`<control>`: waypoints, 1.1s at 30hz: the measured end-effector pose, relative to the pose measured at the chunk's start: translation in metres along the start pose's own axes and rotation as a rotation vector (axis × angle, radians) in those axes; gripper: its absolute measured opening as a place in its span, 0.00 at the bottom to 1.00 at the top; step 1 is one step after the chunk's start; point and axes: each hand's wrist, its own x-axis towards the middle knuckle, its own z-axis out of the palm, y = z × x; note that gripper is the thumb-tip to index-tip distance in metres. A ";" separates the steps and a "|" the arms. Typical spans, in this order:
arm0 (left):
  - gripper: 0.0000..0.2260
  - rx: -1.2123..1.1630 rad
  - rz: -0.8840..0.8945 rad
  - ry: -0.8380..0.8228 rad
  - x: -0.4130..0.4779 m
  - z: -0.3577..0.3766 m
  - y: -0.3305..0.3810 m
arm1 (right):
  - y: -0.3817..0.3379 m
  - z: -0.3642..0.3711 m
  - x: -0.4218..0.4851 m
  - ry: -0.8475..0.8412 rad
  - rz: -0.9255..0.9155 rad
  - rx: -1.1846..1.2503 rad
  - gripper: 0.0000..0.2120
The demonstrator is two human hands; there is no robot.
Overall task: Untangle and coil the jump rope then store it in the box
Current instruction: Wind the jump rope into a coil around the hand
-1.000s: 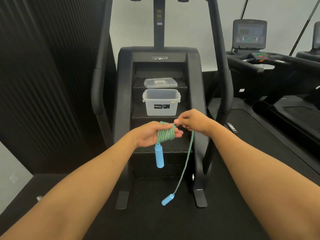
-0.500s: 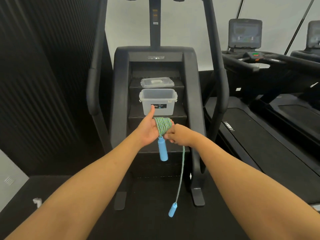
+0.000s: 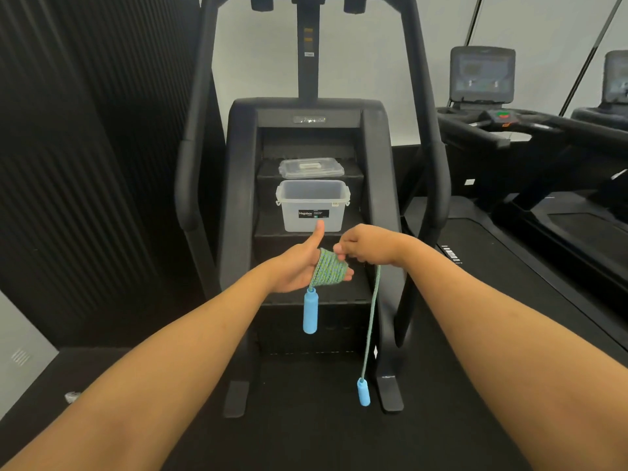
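Winding the jump rope (image 3: 331, 270) before the stair machine's lower steps.

My left hand (image 3: 299, 268) is spread inside the coil; my right hand (image 3: 365, 248) pinches the tail. Slack tension could slip loops off my fingers before the box (image 3: 311, 207).

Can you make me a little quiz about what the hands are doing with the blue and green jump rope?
1. True or false: the green and blue braided jump rope is wound around the fingers of the left hand.
2. Where does the clear plastic lid lie? A) on the box B) on the step above the box C) on the floor
3. Fill in: the right hand pinches the rope, and the loose end hangs down to the lower light blue foam ______.

Key: 1 true. 2 B: the clear plastic storage box stands open on the black stair machine. 3 handle; the other blue handle dangles below the left hand.
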 end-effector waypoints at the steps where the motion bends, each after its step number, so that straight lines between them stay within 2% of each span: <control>1: 0.45 -0.011 -0.003 -0.020 -0.002 0.002 0.002 | 0.003 -0.001 0.000 0.017 0.000 0.021 0.14; 6: 0.45 -0.091 -0.025 -0.109 -0.012 0.006 0.010 | 0.017 0.007 0.001 0.114 0.002 0.131 0.16; 10: 0.44 -0.271 0.021 -0.167 -0.015 0.007 0.011 | 0.027 0.017 -0.001 0.043 0.000 0.397 0.17; 13: 0.40 -0.451 0.110 -0.128 -0.012 0.008 0.008 | 0.032 0.029 0.001 0.008 0.002 0.566 0.12; 16: 0.35 -0.615 0.229 -0.094 -0.008 0.011 0.006 | 0.029 0.047 0.001 0.006 0.058 0.584 0.11; 19: 0.32 -0.690 0.265 0.037 0.000 0.010 0.006 | 0.024 0.066 0.003 -0.036 0.089 0.586 0.09; 24: 0.37 -0.422 0.172 0.279 0.008 0.009 0.000 | 0.021 0.064 0.002 -0.187 0.071 0.328 0.11; 28: 0.42 -0.192 0.054 0.211 0.010 0.006 -0.009 | 0.009 0.041 -0.001 -0.248 0.058 0.095 0.12; 33: 0.49 0.133 -0.019 0.146 0.006 0.012 -0.006 | -0.003 0.022 -0.007 -0.242 0.047 0.016 0.16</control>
